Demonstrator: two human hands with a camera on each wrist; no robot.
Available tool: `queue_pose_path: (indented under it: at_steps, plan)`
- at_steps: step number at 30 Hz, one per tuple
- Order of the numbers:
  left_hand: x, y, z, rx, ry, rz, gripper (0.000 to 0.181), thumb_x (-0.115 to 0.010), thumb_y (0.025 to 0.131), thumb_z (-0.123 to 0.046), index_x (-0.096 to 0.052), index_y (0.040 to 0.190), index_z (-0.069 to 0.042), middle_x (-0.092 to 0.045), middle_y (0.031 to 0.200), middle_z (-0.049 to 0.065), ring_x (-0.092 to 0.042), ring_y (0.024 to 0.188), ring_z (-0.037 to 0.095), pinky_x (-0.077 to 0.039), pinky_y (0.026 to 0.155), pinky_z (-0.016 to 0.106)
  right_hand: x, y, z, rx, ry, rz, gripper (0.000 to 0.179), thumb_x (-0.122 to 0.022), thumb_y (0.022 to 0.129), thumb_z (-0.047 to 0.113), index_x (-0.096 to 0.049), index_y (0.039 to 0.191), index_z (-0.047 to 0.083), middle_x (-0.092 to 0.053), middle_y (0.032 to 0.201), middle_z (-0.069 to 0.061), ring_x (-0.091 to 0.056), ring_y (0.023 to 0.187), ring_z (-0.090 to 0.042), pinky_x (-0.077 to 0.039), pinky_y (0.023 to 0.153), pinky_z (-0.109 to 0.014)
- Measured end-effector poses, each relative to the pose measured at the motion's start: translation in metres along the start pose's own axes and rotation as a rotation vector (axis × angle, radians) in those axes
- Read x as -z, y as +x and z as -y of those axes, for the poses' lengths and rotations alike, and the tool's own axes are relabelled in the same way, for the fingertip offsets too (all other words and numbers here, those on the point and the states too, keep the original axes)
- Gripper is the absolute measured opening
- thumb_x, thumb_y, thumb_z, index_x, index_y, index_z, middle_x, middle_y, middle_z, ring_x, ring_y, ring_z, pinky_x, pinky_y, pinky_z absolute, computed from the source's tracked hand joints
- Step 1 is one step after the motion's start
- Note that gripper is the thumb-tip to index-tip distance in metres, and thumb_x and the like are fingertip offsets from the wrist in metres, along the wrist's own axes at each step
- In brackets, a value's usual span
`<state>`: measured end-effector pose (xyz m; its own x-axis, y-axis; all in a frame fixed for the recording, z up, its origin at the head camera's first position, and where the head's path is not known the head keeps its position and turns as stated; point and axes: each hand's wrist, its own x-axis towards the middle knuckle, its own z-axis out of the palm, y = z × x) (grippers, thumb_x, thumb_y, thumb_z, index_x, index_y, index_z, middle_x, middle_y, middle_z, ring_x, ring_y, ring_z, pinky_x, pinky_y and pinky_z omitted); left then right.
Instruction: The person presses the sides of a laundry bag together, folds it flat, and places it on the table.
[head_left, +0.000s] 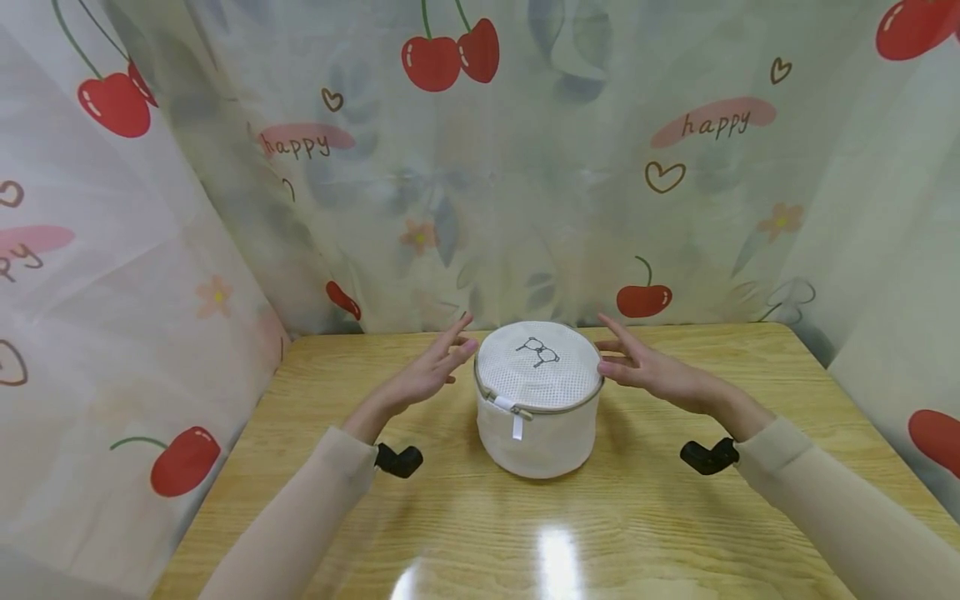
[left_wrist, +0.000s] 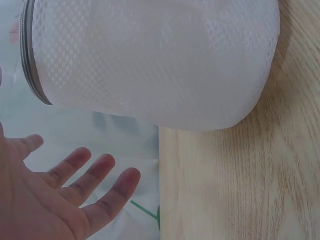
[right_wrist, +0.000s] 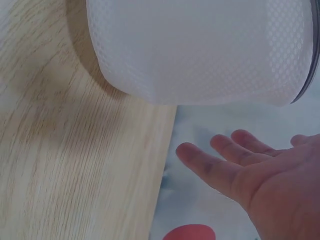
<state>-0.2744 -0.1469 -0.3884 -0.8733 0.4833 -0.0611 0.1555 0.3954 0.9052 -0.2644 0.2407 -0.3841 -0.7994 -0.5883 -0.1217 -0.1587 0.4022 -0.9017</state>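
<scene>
A round white mesh laundry bag [head_left: 537, 442] stands upright on the wooden table, its zipped lid printed with a small line drawing. The grey zipper runs round the top edge, with a white pull tab [head_left: 517, 427] hanging at the front. My left hand [head_left: 427, 371] is held at the bag's left side, fingers spread and nearly straight. On the other side, my right hand [head_left: 656, 371] mirrors it, its thumb close to the lid's rim. Both wrist views show the bag's mesh wall [left_wrist: 155, 65] with a gap between it and the fingers [right_wrist: 207, 167].
The wooden table [head_left: 645, 517] extends around the bag to a back edge just behind it. A curtain [head_left: 487, 208] printed with cherries and "happy" hangs behind and at both sides. Black wrist mounts [head_left: 401, 461] stick out from both sleeves.
</scene>
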Motion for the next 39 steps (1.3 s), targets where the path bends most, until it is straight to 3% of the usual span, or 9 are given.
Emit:
queue_pose_path:
  at_steps: [12, 22, 30, 34, 39]
  plan:
    - [-0.008, -0.006, -0.002, 0.007, -0.025, 0.029, 0.07, -0.041, 0.111, -0.051, -0.006, 0.169, -0.033, -0.033, 0.161, 0.019, -0.039, 0.146, 0.043, -0.043, 0.109, 0.064, -0.011, -0.005, 0.006, 0.02, 0.04, 0.034, 0.083, -0.055, 0.109, 0.034, 0.005, 0.166, 0.043, -0.006, 0.171, -0.021, -0.02, 0.154, -0.05, -0.029, 0.116, -0.069]
    - [-0.013, -0.012, -0.008, 0.042, -0.033, 0.054, 0.071, -0.043, 0.11, -0.052, -0.007, 0.169, -0.035, -0.032, 0.162, 0.015, -0.041, 0.146, 0.036, -0.048, 0.105, 0.063, -0.018, -0.003, 0.007, 0.06, 0.035, 0.069, 0.086, -0.056, 0.107, 0.036, 0.006, 0.167, 0.041, -0.009, 0.17, -0.02, -0.023, 0.151, -0.054, -0.036, 0.113, -0.067]
    - [-0.017, -0.014, -0.011, 0.055, -0.094, 0.088, 0.069, -0.045, 0.11, -0.051, -0.007, 0.167, -0.042, -0.029, 0.162, 0.016, -0.041, 0.145, 0.036, -0.05, 0.102, 0.062, -0.022, -0.003, 0.007, 0.07, 0.036, 0.058, 0.087, -0.059, 0.106, 0.039, 0.003, 0.166, 0.042, -0.002, 0.172, -0.015, -0.026, 0.152, -0.05, -0.042, 0.111, -0.063]
    - [-0.019, -0.015, -0.014, 0.054, -0.098, 0.085, 0.07, -0.047, 0.11, -0.051, -0.008, 0.167, -0.042, -0.03, 0.159, 0.018, -0.042, 0.144, 0.037, -0.051, 0.101, 0.061, -0.022, -0.003, 0.008, 0.074, 0.026, 0.039, 0.086, -0.059, 0.106, 0.037, 0.002, 0.167, 0.039, 0.006, 0.174, -0.01, -0.022, 0.153, -0.05, -0.045, 0.108, -0.062]
    - [-0.021, -0.015, -0.016, 0.053, -0.106, 0.076, 0.07, -0.049, 0.109, -0.049, -0.01, 0.167, -0.042, -0.03, 0.157, 0.018, -0.044, 0.141, 0.038, -0.051, 0.101, 0.061, -0.023, -0.003, 0.011, 0.062, 0.03, 0.017, 0.084, -0.059, 0.107, 0.032, -0.001, 0.168, 0.038, 0.005, 0.174, -0.011, -0.027, 0.151, -0.05, -0.049, 0.106, -0.059]
